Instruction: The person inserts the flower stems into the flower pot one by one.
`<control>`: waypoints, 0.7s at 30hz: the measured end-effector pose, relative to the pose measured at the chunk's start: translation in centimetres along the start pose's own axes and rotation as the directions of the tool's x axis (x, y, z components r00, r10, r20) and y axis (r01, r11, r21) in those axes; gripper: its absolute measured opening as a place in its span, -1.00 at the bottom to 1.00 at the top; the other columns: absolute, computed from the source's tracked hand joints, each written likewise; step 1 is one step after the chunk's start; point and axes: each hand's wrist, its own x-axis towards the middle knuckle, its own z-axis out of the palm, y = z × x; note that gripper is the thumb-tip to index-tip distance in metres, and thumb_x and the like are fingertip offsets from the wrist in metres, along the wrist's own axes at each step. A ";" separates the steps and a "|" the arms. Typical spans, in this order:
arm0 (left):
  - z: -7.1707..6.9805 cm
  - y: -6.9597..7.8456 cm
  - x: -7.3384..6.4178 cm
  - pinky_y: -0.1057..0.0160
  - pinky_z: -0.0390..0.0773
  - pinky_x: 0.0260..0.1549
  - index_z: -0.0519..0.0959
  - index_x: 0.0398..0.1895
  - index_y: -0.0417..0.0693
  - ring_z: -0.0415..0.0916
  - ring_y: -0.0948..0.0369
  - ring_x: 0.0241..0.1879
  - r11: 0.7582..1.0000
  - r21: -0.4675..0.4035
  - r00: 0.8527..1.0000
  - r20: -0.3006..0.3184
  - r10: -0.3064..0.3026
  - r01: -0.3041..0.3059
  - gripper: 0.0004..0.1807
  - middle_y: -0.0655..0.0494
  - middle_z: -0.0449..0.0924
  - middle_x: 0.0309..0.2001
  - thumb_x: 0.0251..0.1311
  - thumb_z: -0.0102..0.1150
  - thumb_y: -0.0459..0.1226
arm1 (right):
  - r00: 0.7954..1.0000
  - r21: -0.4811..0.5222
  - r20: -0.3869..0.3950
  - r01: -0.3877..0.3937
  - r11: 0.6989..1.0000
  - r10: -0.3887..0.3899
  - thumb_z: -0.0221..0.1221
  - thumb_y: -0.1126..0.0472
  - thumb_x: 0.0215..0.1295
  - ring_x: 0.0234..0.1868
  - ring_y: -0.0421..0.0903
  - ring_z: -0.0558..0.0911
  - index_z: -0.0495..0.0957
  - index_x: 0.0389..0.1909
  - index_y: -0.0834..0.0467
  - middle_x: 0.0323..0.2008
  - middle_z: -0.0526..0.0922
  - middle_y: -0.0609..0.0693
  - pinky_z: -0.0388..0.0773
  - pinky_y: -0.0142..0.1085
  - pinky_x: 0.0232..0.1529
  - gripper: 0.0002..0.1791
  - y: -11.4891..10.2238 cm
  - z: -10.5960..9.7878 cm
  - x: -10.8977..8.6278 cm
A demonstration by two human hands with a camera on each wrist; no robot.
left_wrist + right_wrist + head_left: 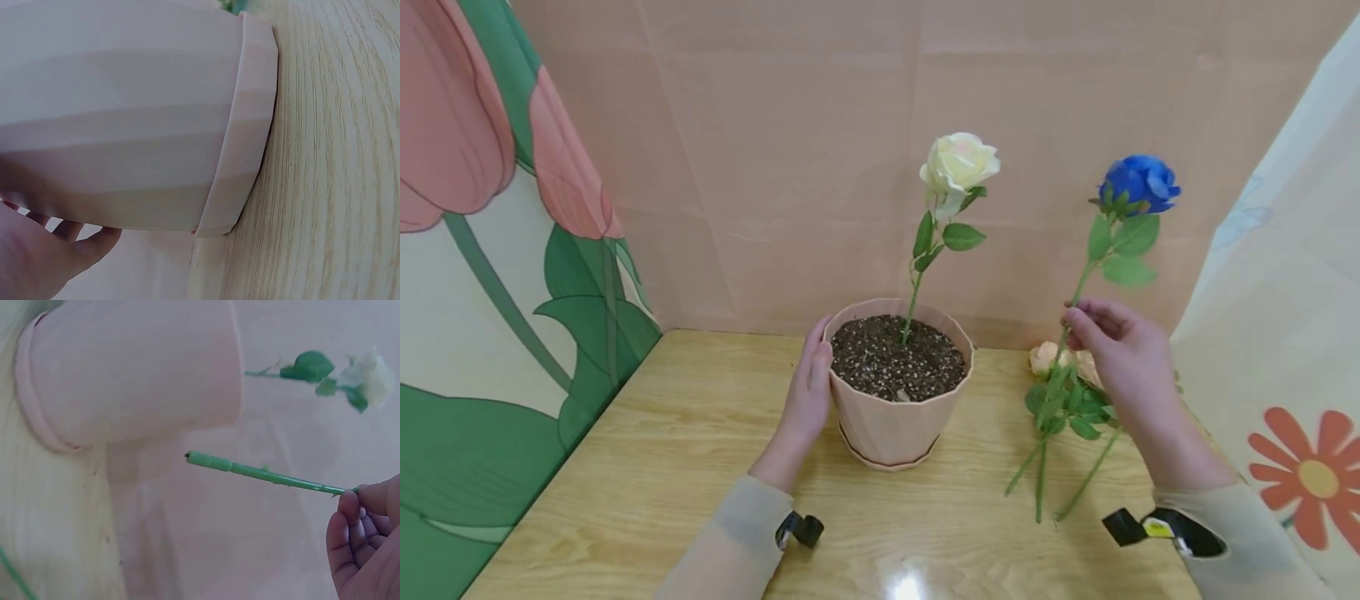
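Observation:
A pale pink flowerpot [891, 425] stands on its saucer, filled with dark soil [872, 358]. A white rose [961, 164] with green leaves rises upright from that soil. My left hand [807, 392] rests along the pot's left side, fingers fairly straight against the outer wall. To the right of the pot, my right hand [1127, 354] pinches the green stem of a blue rose [1140, 185] between thumb and fingers, bloom up. In the right wrist view the cut lower end of the stem [209, 460] hangs free in the air, apart from the pot.
Several peach roses [1045, 357] lie on the wooden table [715, 467] beneath my right hand, stems toward me. A plain pinkish backdrop [790, 167] hangs behind the table. Printed flower cloths [445, 450] stand at both sides.

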 end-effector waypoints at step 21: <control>-0.1 0.0 -0.1 -0.28 0.09 0.63 0.13 0.80 0.20 0.11 -0.07 0.69 1.000 0.008 1.000 -0.003 -0.011 0.011 -0.36 0.02 0.15 0.74 0.80 -0.39 0.09 | 0.948 0.165 -0.151 0.304 0.938 -0.280 0.32 0.24 0.61 -0.26 -0.17 0.75 0.73 0.03 0.27 -0.22 0.80 -0.10 0.71 -0.45 -0.05 -0.82 -8.5 5.4 1.6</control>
